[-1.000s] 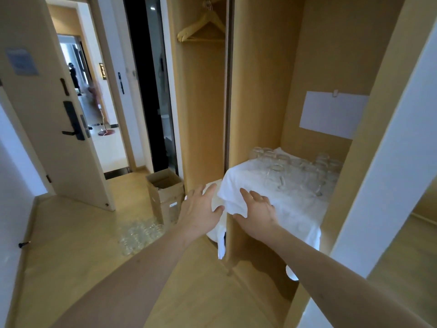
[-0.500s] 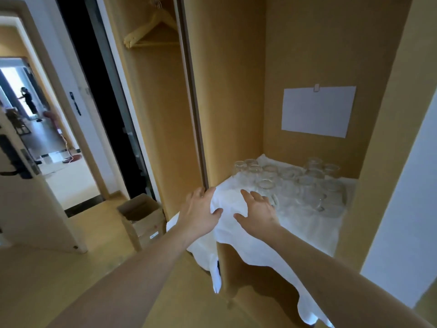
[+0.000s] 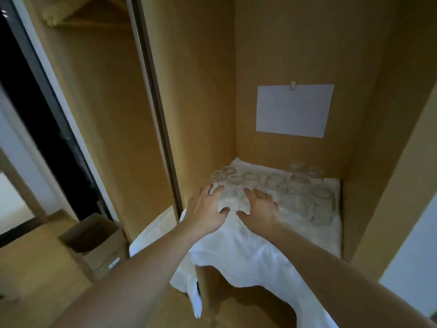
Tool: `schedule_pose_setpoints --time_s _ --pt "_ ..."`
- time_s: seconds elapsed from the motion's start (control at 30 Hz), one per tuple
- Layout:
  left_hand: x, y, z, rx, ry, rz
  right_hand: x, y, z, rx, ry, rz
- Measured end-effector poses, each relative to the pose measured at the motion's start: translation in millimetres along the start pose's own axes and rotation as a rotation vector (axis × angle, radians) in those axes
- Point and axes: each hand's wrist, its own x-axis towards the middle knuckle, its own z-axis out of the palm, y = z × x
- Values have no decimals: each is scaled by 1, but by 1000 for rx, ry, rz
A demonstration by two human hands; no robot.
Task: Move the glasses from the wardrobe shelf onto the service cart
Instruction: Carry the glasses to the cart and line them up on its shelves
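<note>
1. both hands reach into the wardrobe over the white cloth that covers the shelf and hangs off its front edge.
2. the left hand has its fingers spread and relaxed, grasping nothing; its fingertips lie at the near-left edge of the glasses.
3. the right hand is likewise released, fingers splayed toward 12 o'clock, thumb turned in toward the left thumb. whether either hand touches a glass is too blurred to tell.
4. the glasses stand clustered on the cloth at the back of the shelf, from 11 o'clock round to 2 o'clock of the hands, more than 8 by a rough look, clear and hard to separate.
5. a blank white sheet is clipped to the back panel at 12 o'clock; an open cardboard box sits on the floor at 8 o'clock.
6. progress, as a judgement: barely begun. no glass is lifted, every visible glass is on the shelf, and no service cart shows in view. all the carrying is left.
</note>
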Motion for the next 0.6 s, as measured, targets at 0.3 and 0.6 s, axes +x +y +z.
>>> schedule_pose_setpoints --time_s 0.3,0.6 --pt "98 -39 13 -161 -36 227 60 -10 7 -33 70 196" --pt "159 -51 29 -160 -120 349 85 -14 7 -78 127 399"
